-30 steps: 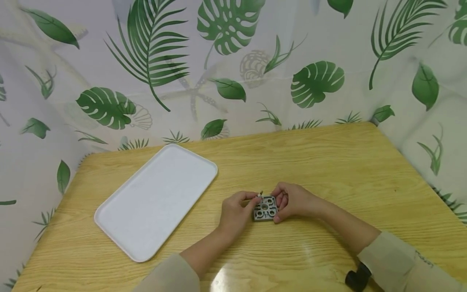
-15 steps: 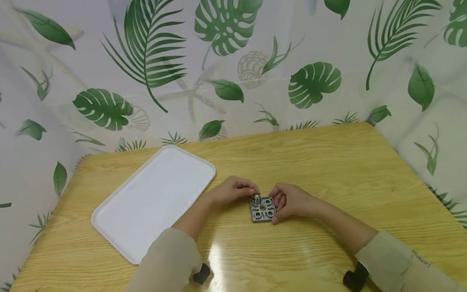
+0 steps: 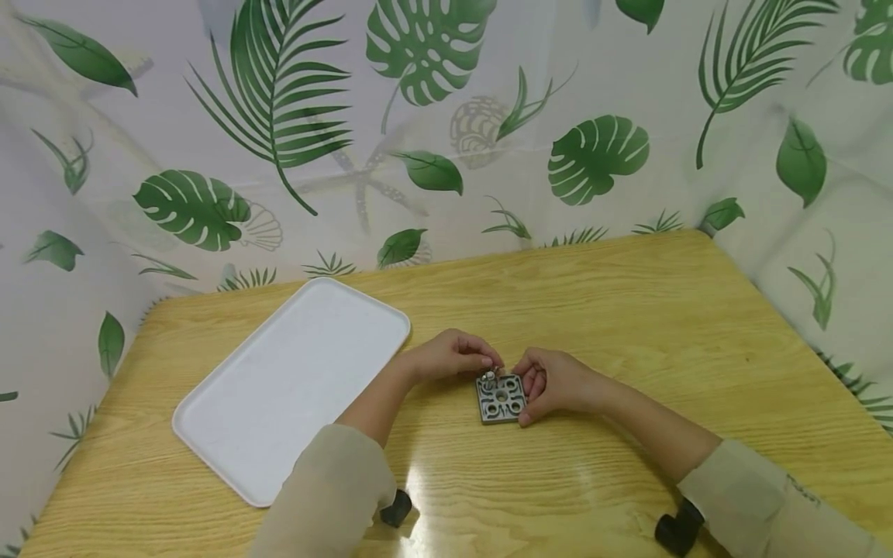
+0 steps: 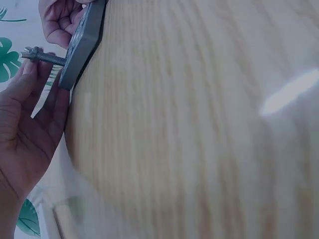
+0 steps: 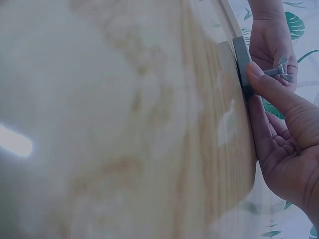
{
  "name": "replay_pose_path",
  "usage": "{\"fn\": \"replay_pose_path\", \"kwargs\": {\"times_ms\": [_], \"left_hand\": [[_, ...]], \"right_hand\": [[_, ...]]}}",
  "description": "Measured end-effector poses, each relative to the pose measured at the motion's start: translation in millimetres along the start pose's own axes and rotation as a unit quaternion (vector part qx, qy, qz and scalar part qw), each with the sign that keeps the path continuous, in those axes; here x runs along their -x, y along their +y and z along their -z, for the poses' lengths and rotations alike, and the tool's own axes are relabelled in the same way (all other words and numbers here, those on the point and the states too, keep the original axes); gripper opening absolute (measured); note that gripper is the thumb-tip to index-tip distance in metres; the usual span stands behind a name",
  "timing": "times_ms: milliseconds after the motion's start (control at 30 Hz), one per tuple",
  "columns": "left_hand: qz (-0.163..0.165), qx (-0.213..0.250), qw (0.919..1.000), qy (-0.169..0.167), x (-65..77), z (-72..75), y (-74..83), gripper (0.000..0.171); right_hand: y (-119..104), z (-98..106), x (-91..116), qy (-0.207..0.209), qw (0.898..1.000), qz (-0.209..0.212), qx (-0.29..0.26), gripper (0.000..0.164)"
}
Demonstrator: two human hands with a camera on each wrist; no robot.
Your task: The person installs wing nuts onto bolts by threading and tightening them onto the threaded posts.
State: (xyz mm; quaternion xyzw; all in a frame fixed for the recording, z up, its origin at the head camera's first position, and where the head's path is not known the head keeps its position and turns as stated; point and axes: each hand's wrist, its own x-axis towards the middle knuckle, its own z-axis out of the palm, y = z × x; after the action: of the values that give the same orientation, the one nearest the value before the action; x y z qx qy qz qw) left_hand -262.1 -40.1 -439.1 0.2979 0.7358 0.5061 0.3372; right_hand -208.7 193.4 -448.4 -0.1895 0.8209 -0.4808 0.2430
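A square grey metal plate [image 3: 512, 397] with round holes lies on the wooden table. From its far-left corner rises a threaded bolt [image 4: 51, 59], with a small silver wing nut [image 3: 490, 376] near its upper end. My left hand [image 3: 453, 356] has its thumb and fingertips at the wing nut, pinching it; other fingers of that hand reach beside the plate's edge in the left wrist view. My right hand [image 3: 561, 382] grips the plate's right side between thumb and fingers. In the right wrist view the wing nut [image 5: 284, 69] shows beyond my right thumb.
To the left lies a white rectangular tray [image 3: 293, 387] on the wooden table [image 3: 593, 310]. A leaf-patterned cloth [image 3: 516, 170] hangs behind the table. Black wrist-camera parts [image 3: 677, 531] show below the sleeves.
My left hand has swung from the plate's left side to behind its far-left corner, uncovering the bolt, and its fingertips have shifted slightly right over the wing nut. The right hand keeps its grip.
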Motion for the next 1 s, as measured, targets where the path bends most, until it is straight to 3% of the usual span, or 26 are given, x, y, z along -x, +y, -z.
{"fn": "replay_pose_path", "kwargs": {"times_ms": [100, 167, 200, 267, 333, 367, 433, 700, 1000], "left_hand": [[-0.008, 0.030, 0.9961, 0.083, 7.4, -7.8, -4.5, 0.026], [-0.010, 0.057, 0.9845, 0.166, 12.4, -17.6, -6.0, 0.026], [-0.005, 0.067, 0.9744, 0.215, 15.2, -24.0, -5.3, 0.026], [0.008, 0.103, 0.9451, 0.310, 20.0, -38.2, -2.8, 0.026], [0.021, 0.129, 0.9163, 0.379, 24.7, -53.0, 2.2, 0.028], [0.023, 0.135, 0.9064, 0.399, 27.2, -59.9, 4.9, 0.031], [0.025, 0.125, 0.8986, 0.420, 30.3, -71.2, 6.8, 0.033], [0.010, 0.076, 0.9089, 0.410, 36.7, -93.0, -3.7, 0.039], [0.004, 0.085, 0.8905, 0.447, 42.0, -105.9, -4.1, 0.034]], "right_hand": [[0, -1, 0, 0.000, 1.000, 0.001, -0.006, 0.065], [-1, -2, 0, 0.001, 1.000, -0.003, -0.007, 0.065], [-1, -2, 0, 0.002, 1.000, -0.006, -0.007, 0.065], [-2, -3, 0, 0.005, 1.000, -0.011, -0.006, 0.065], [-2, -3, 0, 0.007, 1.000, -0.013, -0.003, 0.065], [-2, -2, 0, 0.009, 1.000, -0.013, -0.001, 0.065], [-3, -2, 0, 0.011, 1.000, -0.010, 0.000, 0.064], [0, -3, 0, 0.009, 1.000, -0.002, -0.003, 0.063], [-2, -2, 1, 0.016, 1.000, -0.005, 0.000, 0.063]]}}
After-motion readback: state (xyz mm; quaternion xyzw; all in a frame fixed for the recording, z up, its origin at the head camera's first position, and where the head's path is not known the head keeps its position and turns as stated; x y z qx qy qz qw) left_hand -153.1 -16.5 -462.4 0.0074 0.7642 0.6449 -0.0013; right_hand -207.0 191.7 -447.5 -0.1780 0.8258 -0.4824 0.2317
